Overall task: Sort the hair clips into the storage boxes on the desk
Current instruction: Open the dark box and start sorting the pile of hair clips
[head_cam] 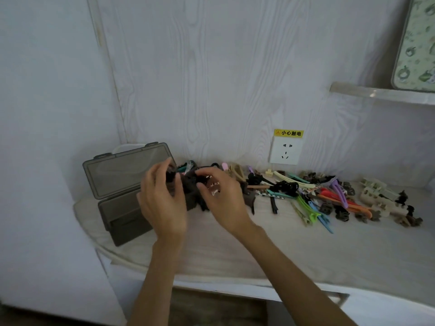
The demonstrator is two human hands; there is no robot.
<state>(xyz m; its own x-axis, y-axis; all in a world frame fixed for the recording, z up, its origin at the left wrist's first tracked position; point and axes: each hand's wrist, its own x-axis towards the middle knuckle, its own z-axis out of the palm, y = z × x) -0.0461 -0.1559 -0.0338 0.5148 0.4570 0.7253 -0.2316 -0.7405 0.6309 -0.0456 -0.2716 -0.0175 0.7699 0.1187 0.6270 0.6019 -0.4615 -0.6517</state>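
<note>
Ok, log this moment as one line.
left hand: grips dark clip | right hand: on clip pile | storage box: open

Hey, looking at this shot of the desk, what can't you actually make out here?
- Inside of the box, head view: its front wall and the left hand hide the contents.
- Dark clip in the left hand: blurred, fingers cover most of it.
- What the right hand holds: the hand hides it.
- Clips on the desk: tangled, too small to count.
- Patterned board: cut off by the right edge.
</note>
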